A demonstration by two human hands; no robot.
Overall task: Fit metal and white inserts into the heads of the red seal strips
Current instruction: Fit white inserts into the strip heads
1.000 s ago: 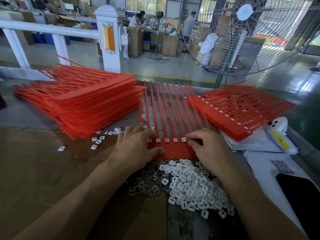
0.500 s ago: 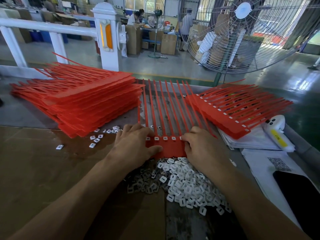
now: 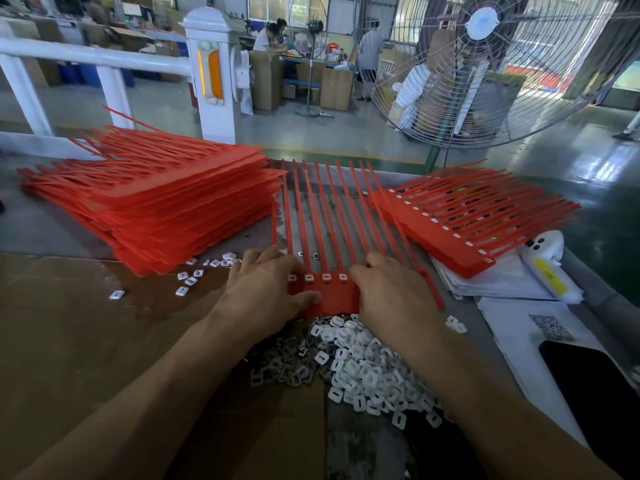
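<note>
Red plastic lies under both my hands: my left hand (image 3: pixel 266 296) and right hand (image 3: pixel 391 296) press with flattened fingers on the ends of the seal strip comb (image 3: pixel 325 289), four white inserts (image 3: pixel 325 277) showing in its heads between them. Near me sits the loose pile of inserts (image 3: pixel 360 368) on the table (image 3: pixel 69 327). Far left rises a tall stack of strips (image 3: pixel 156 206), far right a smaller fitted stack (image 3: pixel 460 220).

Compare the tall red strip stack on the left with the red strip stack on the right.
The left red seal strip stack is much taller; the right red seal strip stack is thin. White inserts show along the right stack's heads; none show on the left stack. Both are red, tails pointing away from the person.
</note>
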